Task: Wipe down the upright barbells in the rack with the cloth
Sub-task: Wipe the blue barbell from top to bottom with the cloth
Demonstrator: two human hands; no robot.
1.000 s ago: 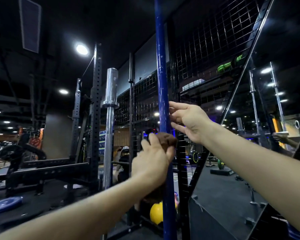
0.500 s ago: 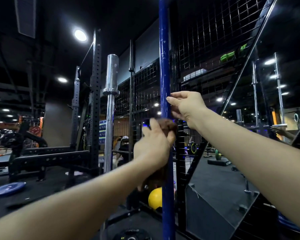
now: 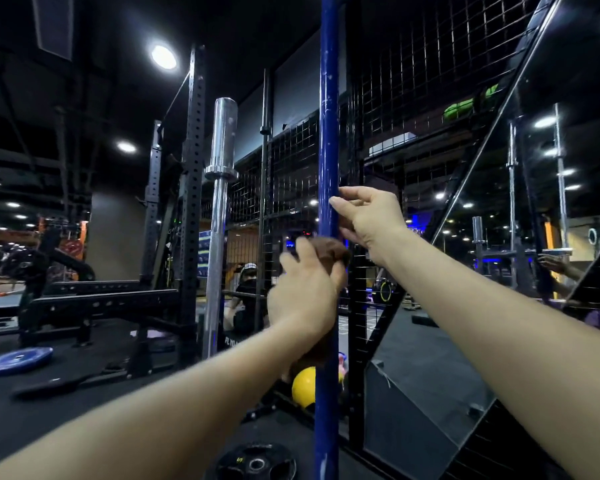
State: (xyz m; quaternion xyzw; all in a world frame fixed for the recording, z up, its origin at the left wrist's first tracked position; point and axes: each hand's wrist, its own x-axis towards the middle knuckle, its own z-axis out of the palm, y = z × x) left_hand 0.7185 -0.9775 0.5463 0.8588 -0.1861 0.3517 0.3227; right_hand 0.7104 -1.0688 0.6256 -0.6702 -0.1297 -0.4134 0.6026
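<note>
Two bare hands on one blue bar (image 3: 327, 133), which stands upright, long axis vertical, running out of frame at both top and bottom, so neither end is visible.

Hidden bits: most of the brown cloth (image 3: 328, 249) is covered by the left hand (image 3: 305, 292); only a bunched lump shows above the knuckles and a dark tail hangs below the wrist, hard to separate from the background. Left fingertips are behind the cloth and bar, not visible. Hand is motion-blurred.

Left hand: fingers curled round the cloth, clamping it against the blue bar at about mid-frame height. Cloth touches the bar just beneath the right hand (image 3: 369, 220).

Right hand: just above the left, thumb and fingers curled onto the bar from its right side, pinching it. How far the fingers wrap behind the bar I cannot tell.

Chrome barbell (image 3: 219, 202) stands upright to the left of the blue bar, well apart from both hands, sleeve end up. Thin dark bar (image 3: 264, 168) upright between the two, against the wire mesh (image 3: 413, 81).

Floor: yellow ball (image 3: 303, 386) behind the blue bar's lower part, partly hidden by it; black plate (image 3: 257, 464) cut off by the bottom edge; blue plate (image 3: 16, 360) far left.
</note>
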